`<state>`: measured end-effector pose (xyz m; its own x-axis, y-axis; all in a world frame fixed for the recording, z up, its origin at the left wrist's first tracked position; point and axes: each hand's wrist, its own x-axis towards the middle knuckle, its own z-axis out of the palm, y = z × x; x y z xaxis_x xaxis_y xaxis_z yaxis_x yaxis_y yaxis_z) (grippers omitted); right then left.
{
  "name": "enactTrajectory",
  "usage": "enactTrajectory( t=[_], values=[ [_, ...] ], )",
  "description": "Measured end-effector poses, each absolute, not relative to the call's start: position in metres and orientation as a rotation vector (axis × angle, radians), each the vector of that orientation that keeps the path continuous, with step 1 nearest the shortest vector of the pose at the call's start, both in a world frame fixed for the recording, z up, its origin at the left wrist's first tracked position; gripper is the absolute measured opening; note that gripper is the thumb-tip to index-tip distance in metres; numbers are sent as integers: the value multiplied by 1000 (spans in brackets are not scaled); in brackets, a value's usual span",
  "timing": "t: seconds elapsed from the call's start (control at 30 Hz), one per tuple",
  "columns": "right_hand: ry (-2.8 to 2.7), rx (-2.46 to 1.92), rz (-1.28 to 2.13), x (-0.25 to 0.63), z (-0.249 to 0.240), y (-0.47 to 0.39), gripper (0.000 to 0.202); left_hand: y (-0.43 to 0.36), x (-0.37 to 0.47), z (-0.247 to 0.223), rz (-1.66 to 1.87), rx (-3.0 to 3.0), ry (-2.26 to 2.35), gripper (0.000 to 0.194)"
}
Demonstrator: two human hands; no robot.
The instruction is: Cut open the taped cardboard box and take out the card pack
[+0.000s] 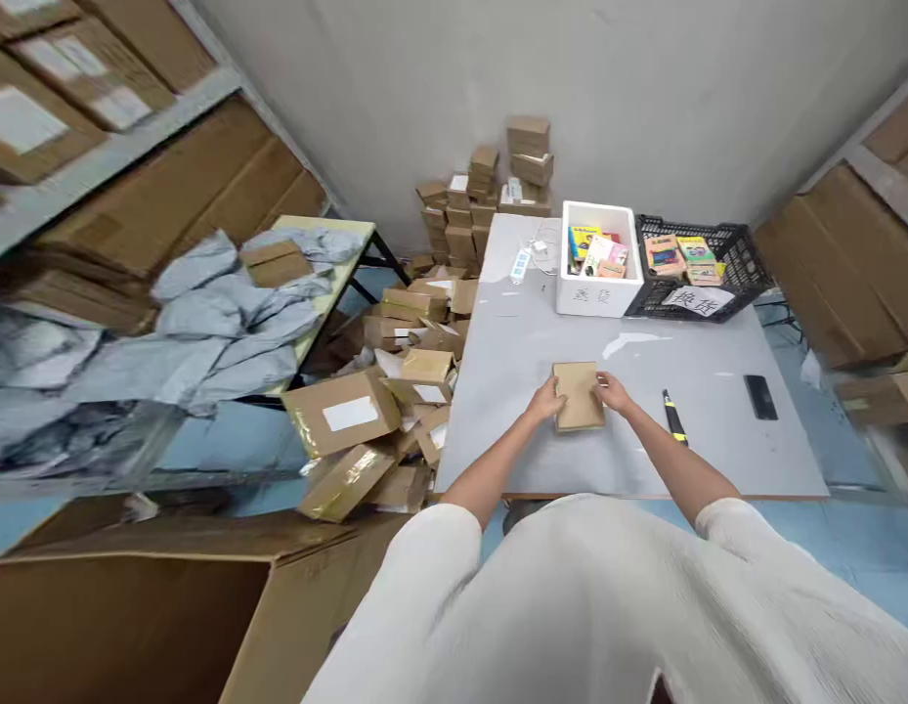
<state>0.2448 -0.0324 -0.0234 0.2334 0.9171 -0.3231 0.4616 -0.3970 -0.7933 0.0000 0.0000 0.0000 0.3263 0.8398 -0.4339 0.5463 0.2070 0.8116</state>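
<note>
A small flat cardboard box [580,399] lies on the grey table [512,391] in front of me. My left hand [547,400] grips its left edge, the fingers against the side. On the opposite side, my right hand [612,392] holds the upper right edge between thumb and fingers. The box looks closed, and its underside is hidden. To the right of my right hand lies a yellow and black utility knife [674,418]. Farther right rests a dark phone [759,397].
A white bin [598,295] and a black crate [747,259], both holding small colourful boxes, stand at the table's back. A power strip [520,266] lies left of them. Cardboard boxes [351,411] pile up on the floor left. Grey mailing bags [204,303] cover a side table.
</note>
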Motion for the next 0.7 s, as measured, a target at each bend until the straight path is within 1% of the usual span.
enactTrajectory(
  t=[0.1,0.23,0.3,0.4,0.47,0.53,0.6,0.7],
  values=[
    [-1233,-1972,1051,282,-26,-40,54,-5,40,0,345,1454,1308,75],
    [-1314,-1990,1035,320,-27,-42,60,-15,74,3,414,1447,1333,68],
    [-1438,-2000,979,331,-25,-37,65,-24,80,7,438,1484,1457,56],
    [-1689,-1982,845,334,-21,-23,71,-42,82,13,388,1504,1648,33],
    [-1836,-1974,832,330,-16,-11,73,-55,81,17,291,1451,1664,17],
    [-1950,-1982,870,323,-10,-1,74,-65,80,19,210,1385,1625,8],
    [-2035,-1998,902,317,-4,5,73,-69,80,20,196,1340,1606,7],
    [-2099,-2037,864,317,4,5,68,-66,79,19,268,1334,1669,9]
  ],
)
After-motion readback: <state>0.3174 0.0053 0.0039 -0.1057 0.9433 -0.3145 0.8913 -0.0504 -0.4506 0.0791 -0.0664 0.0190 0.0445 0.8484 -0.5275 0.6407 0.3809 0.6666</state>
